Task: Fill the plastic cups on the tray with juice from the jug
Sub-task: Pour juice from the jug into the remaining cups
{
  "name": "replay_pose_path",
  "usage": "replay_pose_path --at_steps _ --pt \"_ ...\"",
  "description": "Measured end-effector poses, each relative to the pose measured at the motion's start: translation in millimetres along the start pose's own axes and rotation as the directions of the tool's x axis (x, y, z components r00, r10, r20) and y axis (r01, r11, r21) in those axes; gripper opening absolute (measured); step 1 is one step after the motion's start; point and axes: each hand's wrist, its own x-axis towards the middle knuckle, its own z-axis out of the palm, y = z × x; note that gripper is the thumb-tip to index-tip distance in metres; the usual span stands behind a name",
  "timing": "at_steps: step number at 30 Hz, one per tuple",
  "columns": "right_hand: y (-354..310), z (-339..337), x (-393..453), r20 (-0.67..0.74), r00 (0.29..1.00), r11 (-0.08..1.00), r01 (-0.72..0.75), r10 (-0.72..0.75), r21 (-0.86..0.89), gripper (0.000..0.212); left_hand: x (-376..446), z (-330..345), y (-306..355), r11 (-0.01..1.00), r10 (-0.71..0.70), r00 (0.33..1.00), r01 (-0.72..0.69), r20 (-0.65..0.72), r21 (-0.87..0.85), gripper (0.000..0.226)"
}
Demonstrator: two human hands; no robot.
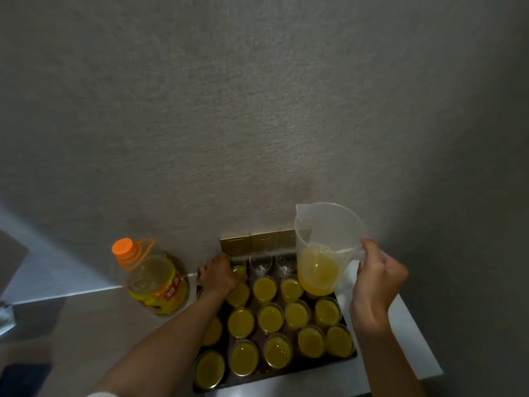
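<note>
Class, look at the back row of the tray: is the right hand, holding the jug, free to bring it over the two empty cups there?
Probably yes. The right hand holds the jug up beside the two empty cups, with nothing above them. The left hand grips a cup at the far-left corner, clear of that path.

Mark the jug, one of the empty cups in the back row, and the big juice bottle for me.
jug [317,270], head view, on its juice-filled lower body.
empty cup [260,263], head view, on its clear wall, back row of the tray.
juice bottle [156,285], head view, on its yellow label.
</note>
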Motion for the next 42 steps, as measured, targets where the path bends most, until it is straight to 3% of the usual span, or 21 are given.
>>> replay_pose_path --at_steps 14,22,26,32,42 --pt "3 -2 4 -0.005 1.000 0.999 -0.015 0.016 0.046 0.051 -7 -8 13 0.998 -0.043 0.999 0.042 0.013 0.044 0.065" --pt "7 -5 4 0.012 1.000 1.000 -0.019 0.019 0.010 0.048 -25 -9 32 1.000 -0.008 0.992 0.005 -0.128 -0.024 0.048" --pt "6 -11 5 0.022 1.000 0.999 -0.023 0.023 0.023 0.054 -26 -4 41 0.998 0.067 0.992 -0.066 -0.105 0.008 0.060" --pt "8 -20 11 0.011 1.000 1.000 -0.029 0.029 0.001 0.053 -25 11 59 0.995 -0.018 1.000 0.017 0.005 0.097 0.086" --pt "17 -36 26 -0.013 0.999 0.999 -0.037 0.037 0.007 0.058 -24 31 81 0.985 -0.119 0.993 0.117 0.007 0.129 0.089"
